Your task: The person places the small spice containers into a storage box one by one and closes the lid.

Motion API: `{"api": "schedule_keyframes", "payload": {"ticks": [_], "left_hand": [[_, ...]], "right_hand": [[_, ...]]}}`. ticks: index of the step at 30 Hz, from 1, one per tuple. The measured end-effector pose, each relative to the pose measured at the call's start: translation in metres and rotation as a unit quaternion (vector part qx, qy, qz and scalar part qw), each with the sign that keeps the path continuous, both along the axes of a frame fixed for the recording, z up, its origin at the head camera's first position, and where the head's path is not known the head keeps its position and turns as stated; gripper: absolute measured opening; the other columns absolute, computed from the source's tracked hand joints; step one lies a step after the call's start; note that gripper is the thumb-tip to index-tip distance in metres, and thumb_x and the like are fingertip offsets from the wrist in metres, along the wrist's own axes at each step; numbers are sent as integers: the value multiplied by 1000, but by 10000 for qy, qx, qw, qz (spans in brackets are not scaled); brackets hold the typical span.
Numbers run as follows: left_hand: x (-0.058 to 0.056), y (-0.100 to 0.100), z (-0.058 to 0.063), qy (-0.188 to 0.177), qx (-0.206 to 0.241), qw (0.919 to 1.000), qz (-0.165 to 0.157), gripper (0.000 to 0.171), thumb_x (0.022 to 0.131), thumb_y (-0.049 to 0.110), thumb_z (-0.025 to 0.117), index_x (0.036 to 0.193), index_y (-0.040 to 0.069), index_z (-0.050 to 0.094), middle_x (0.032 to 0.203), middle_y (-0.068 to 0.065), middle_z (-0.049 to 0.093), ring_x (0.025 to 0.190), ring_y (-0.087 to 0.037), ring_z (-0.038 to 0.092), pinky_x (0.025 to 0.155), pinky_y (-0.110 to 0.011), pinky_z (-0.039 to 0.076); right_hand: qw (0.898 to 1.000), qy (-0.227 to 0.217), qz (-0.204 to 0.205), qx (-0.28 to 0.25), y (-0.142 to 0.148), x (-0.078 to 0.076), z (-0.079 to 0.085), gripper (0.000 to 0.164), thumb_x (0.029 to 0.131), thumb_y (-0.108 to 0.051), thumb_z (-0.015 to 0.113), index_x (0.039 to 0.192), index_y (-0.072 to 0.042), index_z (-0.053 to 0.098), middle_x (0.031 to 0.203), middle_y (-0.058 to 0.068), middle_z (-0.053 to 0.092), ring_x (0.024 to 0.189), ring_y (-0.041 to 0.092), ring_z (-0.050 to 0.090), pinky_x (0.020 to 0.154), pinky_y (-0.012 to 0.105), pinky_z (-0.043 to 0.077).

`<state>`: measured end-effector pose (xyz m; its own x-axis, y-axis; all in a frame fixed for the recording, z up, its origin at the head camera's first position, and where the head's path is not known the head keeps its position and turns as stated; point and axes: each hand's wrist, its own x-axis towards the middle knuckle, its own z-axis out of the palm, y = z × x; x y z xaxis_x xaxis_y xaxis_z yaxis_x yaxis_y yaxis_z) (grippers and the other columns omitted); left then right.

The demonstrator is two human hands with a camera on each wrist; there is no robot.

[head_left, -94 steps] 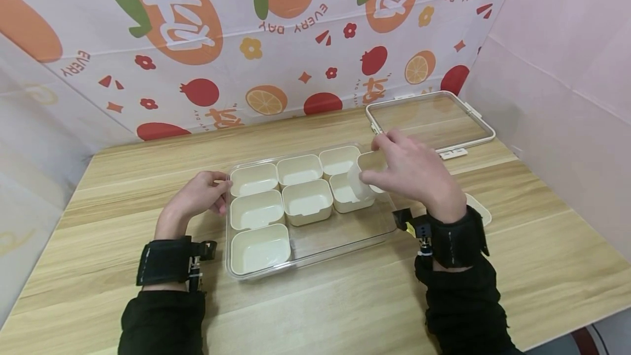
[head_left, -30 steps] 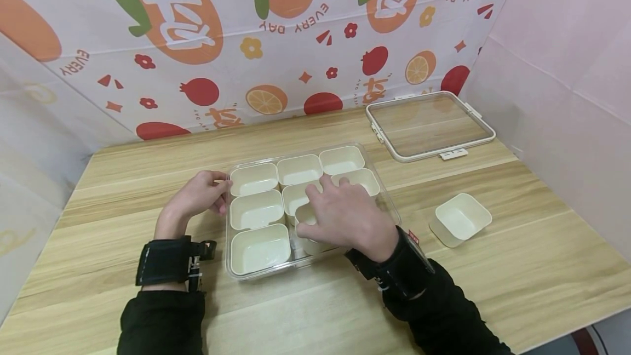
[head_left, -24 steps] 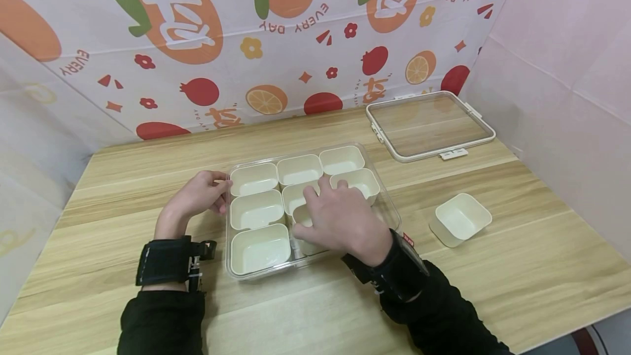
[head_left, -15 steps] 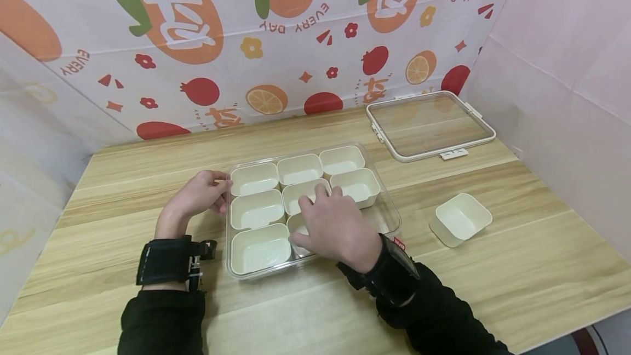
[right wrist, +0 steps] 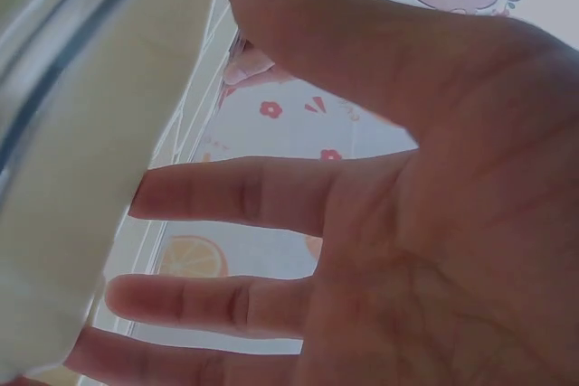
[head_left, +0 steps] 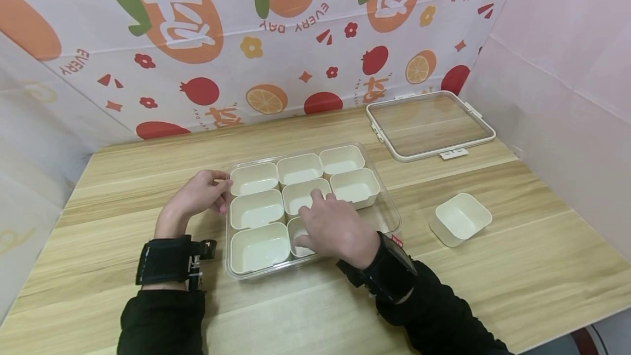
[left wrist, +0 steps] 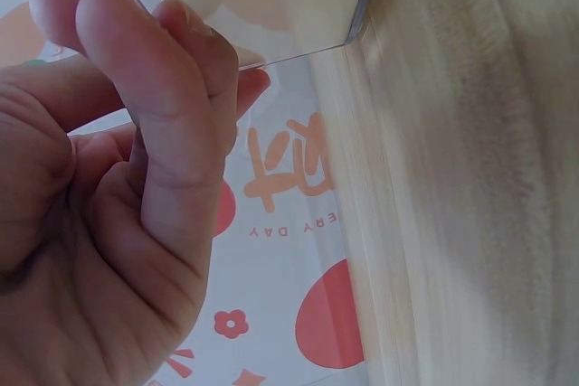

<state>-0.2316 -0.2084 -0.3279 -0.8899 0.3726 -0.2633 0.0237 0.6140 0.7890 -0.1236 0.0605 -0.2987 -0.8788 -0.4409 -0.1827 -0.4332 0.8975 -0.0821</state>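
Observation:
A clear plastic box (head_left: 389, 218) sits on the table with several cream tubs inside, in rows. My left hand (head_left: 199, 193) is at its left wall, fingertips touching the outside near the back corner; the left wrist view shows these fingers loosely bent. My right hand (head_left: 337, 229) lies over the front middle tub (head_left: 297, 234), covering most of it. The thumb is over the tub's left part, and the other fingers reach its back rim beside the centre tub (head_left: 300, 193). In the right wrist view the fingers (right wrist: 235, 196) are nearly straight, tips at a tub's pale wall (right wrist: 81, 187).
One more cream tub (head_left: 460, 218) stands on the wooden table (head_left: 532, 267), right of the box. A clear lid (head_left: 431, 125) with a white frame and side clips lies at the back right. A fruit-print cloth (head_left: 296, 43) hangs behind the table.
My right hand has carried a tub from above the box's right side to the front middle and lowered it among the others. The left hand stays at the wall.

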Motion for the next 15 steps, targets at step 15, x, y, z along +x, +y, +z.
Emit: {"api": "schedule_keyframes", "payload": {"ticks": [15], "left_hand": [[-1,1,0,-15,-36,10000,0,36,110,8,37,129,-22,42,79,-8,61,59,-12,59,60,-27,56]], "right_hand": [[9989,368,209,187,0,1,-1,37,97,-44,67,100,-8,69,98,10,55,83,24,56,63,35,55]]}}
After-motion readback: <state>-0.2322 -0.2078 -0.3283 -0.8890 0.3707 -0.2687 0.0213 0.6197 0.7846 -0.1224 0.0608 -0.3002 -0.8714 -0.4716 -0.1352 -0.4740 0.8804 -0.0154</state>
